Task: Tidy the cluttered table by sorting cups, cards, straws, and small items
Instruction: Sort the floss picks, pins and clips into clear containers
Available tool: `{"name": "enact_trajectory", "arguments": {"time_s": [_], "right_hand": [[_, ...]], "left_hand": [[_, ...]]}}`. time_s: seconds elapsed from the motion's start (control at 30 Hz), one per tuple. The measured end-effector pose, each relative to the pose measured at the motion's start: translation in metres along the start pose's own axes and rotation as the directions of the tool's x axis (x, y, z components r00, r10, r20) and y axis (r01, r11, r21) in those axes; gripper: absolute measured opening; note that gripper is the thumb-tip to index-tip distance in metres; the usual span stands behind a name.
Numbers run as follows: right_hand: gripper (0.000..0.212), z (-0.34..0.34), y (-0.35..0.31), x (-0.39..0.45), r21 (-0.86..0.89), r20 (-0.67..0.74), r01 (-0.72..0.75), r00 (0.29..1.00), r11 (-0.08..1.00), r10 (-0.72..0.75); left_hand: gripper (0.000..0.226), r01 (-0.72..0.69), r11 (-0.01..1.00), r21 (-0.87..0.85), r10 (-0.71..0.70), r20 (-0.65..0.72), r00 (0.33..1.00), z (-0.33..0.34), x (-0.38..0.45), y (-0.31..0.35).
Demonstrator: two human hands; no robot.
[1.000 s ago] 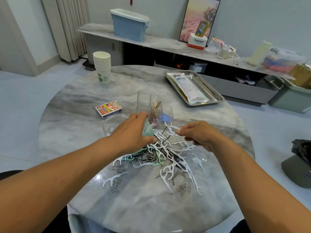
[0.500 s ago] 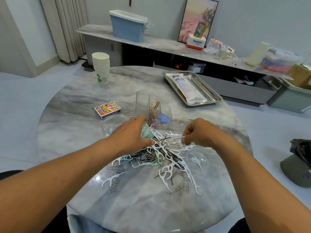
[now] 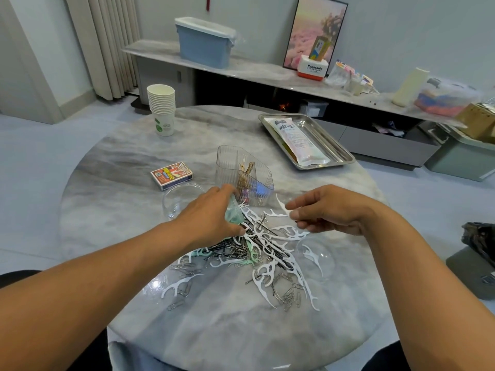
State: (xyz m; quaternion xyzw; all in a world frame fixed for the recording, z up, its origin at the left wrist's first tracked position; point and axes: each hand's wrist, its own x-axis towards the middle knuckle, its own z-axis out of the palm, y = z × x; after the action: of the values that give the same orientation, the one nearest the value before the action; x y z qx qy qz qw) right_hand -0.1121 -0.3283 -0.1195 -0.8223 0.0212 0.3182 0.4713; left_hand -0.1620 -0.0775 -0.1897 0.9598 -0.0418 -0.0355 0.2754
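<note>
A heap of white floss picks [image 3: 270,250], paper clips [image 3: 288,298] and dark hairpins lies on the marble table [image 3: 126,188]. My left hand [image 3: 209,218] is shut on a bunch of green floss picks [image 3: 232,213] at the heap's far left edge. My right hand [image 3: 329,210] pinches one white floss pick [image 3: 281,207] just above the heap. A clear divided organizer [image 3: 241,170] with gold pins inside stands right behind both hands. Farther back on the left are a card box [image 3: 171,174] and a stack of paper cups [image 3: 161,108].
A metal tray [image 3: 325,137] holding a white packet [image 3: 294,140] sits at the back right. Clear round dishes lie at left [image 3: 178,199] and right [image 3: 318,257] of the heap. Behind the table, a low shelf carries a blue bin [image 3: 203,42].
My right hand has opened from a fist on the heap and lifted one white floss pick up and to the right. The left hand stays put with its green picks.
</note>
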Motion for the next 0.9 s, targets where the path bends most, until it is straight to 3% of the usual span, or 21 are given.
{"name": "enact_trajectory", "arguments": {"time_s": [0.13, 0.27, 0.47, 0.57, 0.7, 0.9], "right_hand": [[0.023, 0.018, -0.002, 0.004, 0.27, 0.057, 0.063, 0.995, 0.961, -0.081], [0.015, 0.038, -0.003, 0.016, 0.418, -0.037, 0.155, 0.987, 0.895, -0.154], [0.019, 0.069, 0.004, 0.03, 0.544, -0.154, 0.123, 0.987, 0.83, -0.045], [0.012, 0.083, 0.003, 0.027, 0.461, -0.142, 0.13, 0.987, 0.878, -0.072], [0.018, 0.092, -0.005, 0.018, 0.187, -0.184, 0.163, 0.975, 0.969, -0.129], [0.02, 0.06, -0.009, 0.015, -0.064, -0.358, 0.221, 0.905, 0.973, -0.229]], "left_hand": [[0.088, -0.037, 0.997, -0.067, 0.037, -0.007, 0.999, -0.001, -0.001, 0.004], [0.087, -0.057, 0.994, -0.093, 0.055, -0.017, 0.998, -0.002, -0.002, 0.008], [0.085, -0.071, 0.996, -0.052, 0.067, -0.076, 0.995, -0.003, -0.002, 0.008], [0.088, -0.078, 0.997, -0.029, 0.075, -0.102, 0.992, -0.002, -0.001, 0.008], [0.09, -0.109, 0.994, -0.005, 0.107, -0.125, 0.986, 0.0, 0.0, 0.008], [0.088, -0.098, 0.995, 0.037, 0.103, -0.167, 0.981, -0.004, 0.001, 0.009]]}}
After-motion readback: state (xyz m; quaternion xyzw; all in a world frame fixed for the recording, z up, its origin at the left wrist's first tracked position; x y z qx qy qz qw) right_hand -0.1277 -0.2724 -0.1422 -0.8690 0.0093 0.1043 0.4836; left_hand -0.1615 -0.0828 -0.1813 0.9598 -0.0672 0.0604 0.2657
